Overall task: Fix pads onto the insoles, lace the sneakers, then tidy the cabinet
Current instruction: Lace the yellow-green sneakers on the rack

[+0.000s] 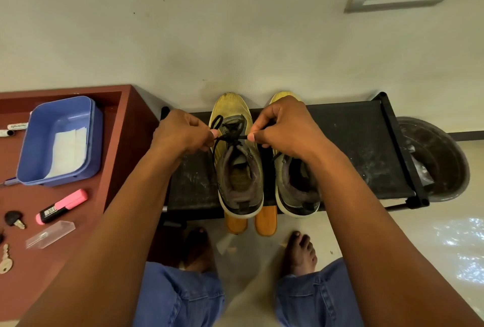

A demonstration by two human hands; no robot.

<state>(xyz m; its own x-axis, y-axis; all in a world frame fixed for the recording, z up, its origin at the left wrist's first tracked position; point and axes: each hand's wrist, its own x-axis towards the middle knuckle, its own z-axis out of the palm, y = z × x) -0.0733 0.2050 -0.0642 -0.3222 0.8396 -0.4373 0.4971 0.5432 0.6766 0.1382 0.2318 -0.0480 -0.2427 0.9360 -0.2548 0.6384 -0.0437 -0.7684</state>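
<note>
Overhead, the two hands met above the left sneaker (pixel 237 164), which stood toes to the wall on a black fabric shelf (pixel 353 148) beside its mate, the right sneaker (pixel 296 185). The left hand (pixel 180 134) had its fingers curled tight and pinched one end of the black lace (pixel 230 138) between thumb and forefinger; the right hand (pixel 282 127) did the same with the other end, so the lace ran taut between them across the tongue, a loop standing up on the far left side. The right hand covered most of the right sneaker's toe and lacing, so whether that shoe was laced could not be made out. How the lace crossed under the fingertips was also hidden.

Two orange insoles (pixel 264 222) poked out below the shelf's near edge, their far ends hidden under it; any pads on them could not be seen. Bare feet and blue jeans stood just near of them, blurred.

To the left, a red-brown cabinet top (pixel 123 127) was cut off by the frame's edge. On it sat a blue tub (pixel 62 117) holding white sheets, a pink highlighter (pixel 61 206), a clear plastic case (pixel 49 234) and keys (pixel 10 222), partly cropped. Right of the shelf stood a dark round bin (pixel 440 159), its contents unclear. Bare shelf lay open on both sides of the sneakers, wider on the right.
</note>
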